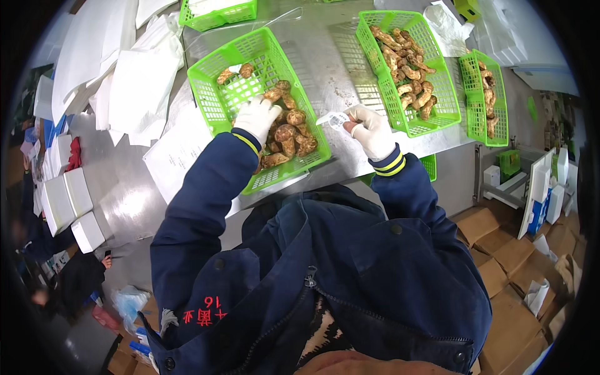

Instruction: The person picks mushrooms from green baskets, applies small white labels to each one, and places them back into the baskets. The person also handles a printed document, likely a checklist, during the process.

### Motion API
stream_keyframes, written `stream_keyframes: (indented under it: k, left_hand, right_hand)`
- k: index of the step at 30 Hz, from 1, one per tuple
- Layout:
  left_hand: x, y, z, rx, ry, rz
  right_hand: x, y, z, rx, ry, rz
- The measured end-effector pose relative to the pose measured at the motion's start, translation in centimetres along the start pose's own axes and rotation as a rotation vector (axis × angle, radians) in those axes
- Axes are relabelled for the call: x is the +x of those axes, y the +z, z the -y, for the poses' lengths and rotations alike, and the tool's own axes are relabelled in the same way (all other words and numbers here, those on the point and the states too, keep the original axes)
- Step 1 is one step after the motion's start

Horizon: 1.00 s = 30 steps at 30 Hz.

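Note:
My left hand, in a white glove, reaches into a green plastic basket in front of me. Its fingers point down beside brown matsutake-like mushrooms; the fingertips are hidden, so a grip cannot be made out. Between the thumb and fingers of my gloved right hand is a round white printed label with a pointed white strip at its left. That hand is over the steel table, right of the basket. Two more mushrooms lie at the basket's far end, with a small white piece between them.
Two green baskets of mushrooms, one larger and one narrower, stand to the right on the steel table. White sheets and a printed paper lie left. Cardboard boxes cover the floor at right. Another person's hand holds a dark object.

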State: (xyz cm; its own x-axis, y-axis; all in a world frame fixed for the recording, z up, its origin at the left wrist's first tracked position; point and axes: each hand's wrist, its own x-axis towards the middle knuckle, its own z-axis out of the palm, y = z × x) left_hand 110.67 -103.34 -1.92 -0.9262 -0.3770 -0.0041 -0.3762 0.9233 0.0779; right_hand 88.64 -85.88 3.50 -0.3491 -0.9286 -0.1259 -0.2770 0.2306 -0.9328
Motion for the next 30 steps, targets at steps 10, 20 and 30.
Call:
stream_keyframes:
  k: [10,20,30]
  left_hand:
    - [-6.8,-6.0,0.6,-1.275,-0.641,-0.032]
    - [-11.0,-5.7,-4.6,-2.304,-0.637,-0.484]
    - [-11.2,-7.4,-6.8,-1.735,-0.813,-0.599]
  right_hand:
    - [0.4,1.0,4.0,0.112,-0.104,0.068]
    - [1.9,6.1,7.9,0.113,-0.041,0.39]
    - [2.0,10.8,12.3,0.004,-0.207,0.552]
